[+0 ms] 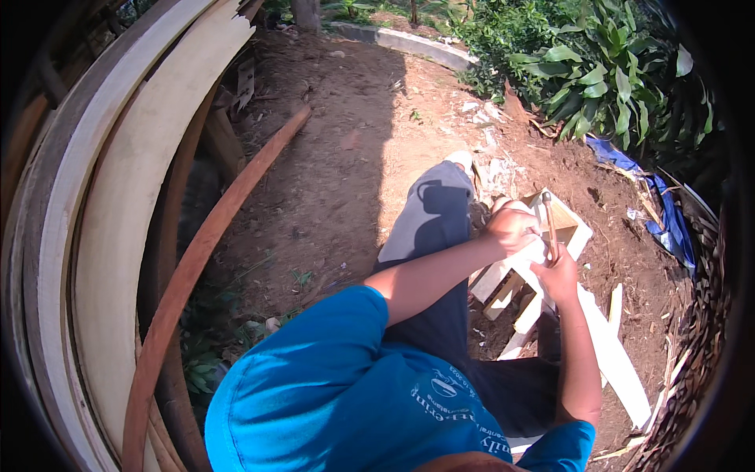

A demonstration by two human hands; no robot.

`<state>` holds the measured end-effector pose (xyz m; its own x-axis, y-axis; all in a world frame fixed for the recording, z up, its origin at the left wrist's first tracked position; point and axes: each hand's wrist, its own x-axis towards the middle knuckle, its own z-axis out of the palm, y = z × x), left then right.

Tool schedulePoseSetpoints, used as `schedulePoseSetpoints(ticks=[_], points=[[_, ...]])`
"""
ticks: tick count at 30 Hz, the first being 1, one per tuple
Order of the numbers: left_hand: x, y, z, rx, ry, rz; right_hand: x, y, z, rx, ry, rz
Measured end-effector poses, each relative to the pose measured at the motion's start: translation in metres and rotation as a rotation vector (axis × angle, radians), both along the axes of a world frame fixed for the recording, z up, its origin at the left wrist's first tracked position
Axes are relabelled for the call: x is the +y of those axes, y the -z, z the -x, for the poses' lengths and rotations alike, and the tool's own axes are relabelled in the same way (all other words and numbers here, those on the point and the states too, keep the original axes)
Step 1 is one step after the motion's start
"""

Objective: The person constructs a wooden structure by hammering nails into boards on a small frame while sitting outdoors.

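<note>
My left hand [511, 225] is closed at the near-left side of a small pale wooden box frame [581, 241]. Whatever its fingers pinch is too small to make out. Just to the right, my right hand [559, 277] wraps round a slim brown-handled tool [551, 224] with a grey end. That tool stands nearly upright in the picture, in front of the frame's hollow; its exact kind is unclear. Short pale wood blocks [492, 281] lie below the hands, close to my leg. A long pale board [616, 355] slants away on the right.
Tall stacked planks [118, 181] and a reddish-brown strip [206, 236] fill the left side. Leafy plants [602, 75] grow at the far right, near a crumpled blue tarp [671, 224]. A low concrete edging [405, 45] crosses the back. Wood scraps [491, 169] litter the soil.
</note>
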<state>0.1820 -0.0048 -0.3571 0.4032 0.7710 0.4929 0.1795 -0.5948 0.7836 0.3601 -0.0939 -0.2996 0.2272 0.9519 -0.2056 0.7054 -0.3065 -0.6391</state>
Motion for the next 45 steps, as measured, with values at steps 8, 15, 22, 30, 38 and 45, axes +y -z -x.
schedulePoseSetpoints(ticks=[8, 15, 22, 30, 38, 45], points=[[0.002, 0.013, -0.013, 0.013, 0.049, -0.110, -0.006, 0.006, -0.010, -0.039, -0.018, -0.004], [0.006, -0.020, 0.003, 0.058, -0.030, 0.303, 0.000, -0.016, 0.001, -0.012, 0.005, 0.130], [0.010, -0.001, -0.009, -0.017, 0.024, 0.390, -0.010, 0.020, -0.022, -0.068, -0.095, -0.210], [0.009, 0.010, -0.008, 0.090, 0.008, 0.204, -0.014, 0.027, -0.020, -0.133, -0.124, -0.303], [0.011, 0.016, -0.005, 0.087, 0.017, 0.081, -0.014, 0.026, -0.018, -0.090, -0.101, -0.264], [0.013, 0.020, -0.007, 0.051, 0.033, 0.093, -0.015, 0.024, -0.017, -0.108, -0.098, -0.277]])
